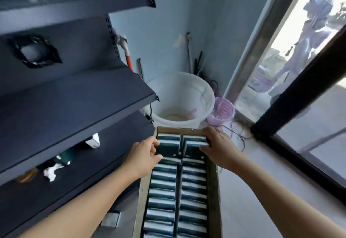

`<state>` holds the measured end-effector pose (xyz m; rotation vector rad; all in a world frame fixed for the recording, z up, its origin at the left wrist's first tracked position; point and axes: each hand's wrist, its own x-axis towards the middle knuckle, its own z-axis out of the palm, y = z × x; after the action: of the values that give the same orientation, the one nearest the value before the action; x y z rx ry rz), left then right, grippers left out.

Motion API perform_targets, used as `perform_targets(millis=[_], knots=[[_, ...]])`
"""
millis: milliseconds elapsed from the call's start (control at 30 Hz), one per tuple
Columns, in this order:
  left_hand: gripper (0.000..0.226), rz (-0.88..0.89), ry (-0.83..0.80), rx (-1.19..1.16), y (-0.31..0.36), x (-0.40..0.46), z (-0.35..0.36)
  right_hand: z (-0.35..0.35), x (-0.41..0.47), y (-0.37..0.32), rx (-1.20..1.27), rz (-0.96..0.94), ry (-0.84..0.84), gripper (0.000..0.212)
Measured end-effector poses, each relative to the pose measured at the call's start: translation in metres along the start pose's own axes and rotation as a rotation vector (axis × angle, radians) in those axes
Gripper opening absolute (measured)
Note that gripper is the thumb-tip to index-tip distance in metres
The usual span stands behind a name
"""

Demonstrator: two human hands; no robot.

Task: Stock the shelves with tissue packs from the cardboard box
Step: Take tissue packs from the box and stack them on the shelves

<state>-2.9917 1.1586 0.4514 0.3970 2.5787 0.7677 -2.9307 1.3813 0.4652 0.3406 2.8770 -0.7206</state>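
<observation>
tissue packs [166,181] fill cardboard box [212,177] in two rows | I've left hand [144,154] and right hand [220,147] pinching far-end packs — easiest to lift free | shelves [78,95] left — mostly bare

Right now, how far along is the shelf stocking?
Barely started: the middle shelf shows no packs. In hand: left hand and right hand grip tissue packs at the far end of the cardboard box. Left: two nearly full rows.

The head camera looks steeply down, close over the cardboard box [213,181] beside the shelves [74,106].
</observation>
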Motion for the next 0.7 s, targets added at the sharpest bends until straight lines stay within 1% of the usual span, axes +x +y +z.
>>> perform_targets(millis=[133, 233, 300, 367, 500, 600, 700], knots=[[0.035, -0.032, -0.054, 0.039, -0.014, 0.034, 0.038, 0.030, 0.016, 0.034, 0.023, 0.102, -0.025, 0.049], [0.039, -0.018, -0.080, 0.083, -0.029, 0.069, 0.066, 0.059, 0.032, 0.055, 0.067, 0.174, -0.047, 0.049], [0.041, -0.001, -0.094, 0.116, -0.039, 0.093, 0.084, 0.080, 0.046, 0.068, 0.111, 0.194, -0.060, 0.050], [0.043, 0.018, -0.095, 0.167, -0.050, 0.115, 0.101, 0.100, 0.061, 0.080, 0.105, 0.204, -0.063, 0.052], [0.050, 0.115, -0.044, 0.319, -0.070, 0.153, 0.130, 0.136, 0.091, 0.102, 0.061, 0.231, -0.048, 0.057], [0.056, 0.183, -0.007, 0.431, -0.083, 0.173, 0.148, 0.161, 0.110, 0.116, -0.031, 0.207, -0.015, 0.063], [0.057, 0.212, 0.065, 0.522, -0.094, 0.186, 0.162, 0.180, 0.121, 0.128, -0.133, 0.184, 0.026, 0.067]])
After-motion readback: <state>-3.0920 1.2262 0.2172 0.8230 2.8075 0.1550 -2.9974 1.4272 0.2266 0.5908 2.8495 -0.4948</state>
